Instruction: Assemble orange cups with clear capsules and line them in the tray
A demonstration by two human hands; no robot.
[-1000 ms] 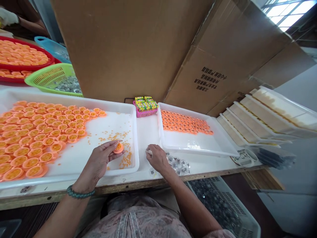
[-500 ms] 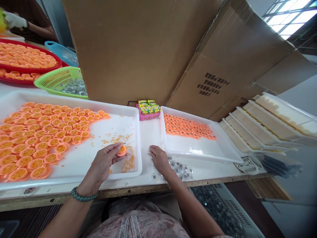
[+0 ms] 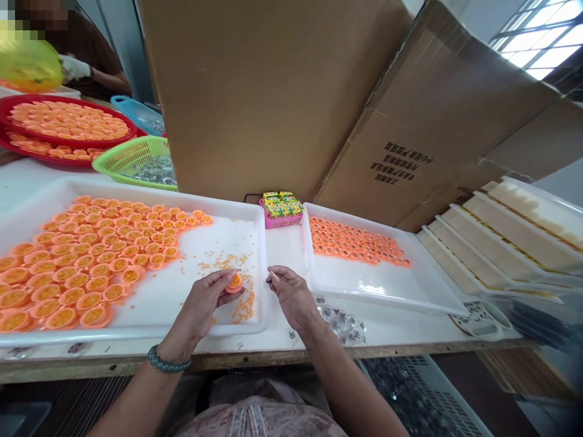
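My left hand (image 3: 204, 306), with a beaded bracelet on its wrist, holds a small orange cup (image 3: 234, 283) between thumb and fingers. It is above the right end of a white tray (image 3: 159, 285), where many similar cups (image 3: 98, 249) with yellow-orange contents lie on the left side. Small orange beads (image 3: 243, 306) are scattered below the hand. My right hand (image 3: 291, 300) is pinched just right of that tray's edge; what its fingertips hold is too small to make out. Clear pieces with dark marks (image 3: 348, 326) lie on the table beside its wrist.
A second white tray (image 3: 359, 282) carries rows of orange pieces. Between the trays stands a pink basket (image 3: 282, 223) of small packets. Cardboard (image 3: 273, 97) rises behind; stacked trays (image 3: 492, 249) lean at right. Baskets (image 3: 132, 155) and a gloved co-worker's hand (image 3: 75, 68) are at left.
My right hand has risen from the clear pieces and moved left towards the cup, its fingers now pinched. My left hand still holds the cup. The view has shifted slightly left.
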